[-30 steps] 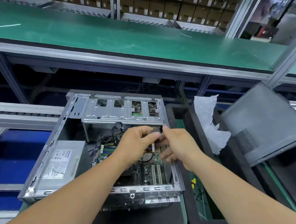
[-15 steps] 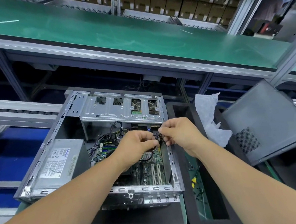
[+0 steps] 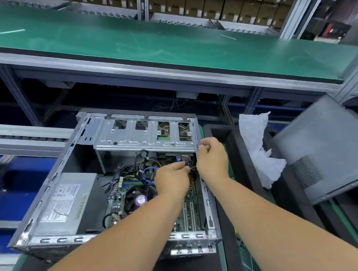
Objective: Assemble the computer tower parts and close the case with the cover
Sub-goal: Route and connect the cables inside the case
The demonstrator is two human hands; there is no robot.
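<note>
Both hands inside open grey metal computer case [image 3: 55,205]. Left hand [image 3: 172,178] and right hand [image 3: 212,160] pinching small black cable connector [image 3: 192,168] between curled fingertips. Dark grey side cover [image 3: 333,145] leaning near right edge.

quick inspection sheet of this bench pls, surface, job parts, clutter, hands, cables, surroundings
surface: green mat under the case, mostly covered
job's things: open case lies on its side, power supply, fan and drive cage inside; cover is off, leaning tilted at the right
clutter: crumpled white wrap on a black foam tray beside the case
grippers: left hand and right hand pinch a black connector near the case's right wall
cables: black, blue and yellow wires bundled over the board
surroundings: green conveyor above, stacked boxes behind it
</note>
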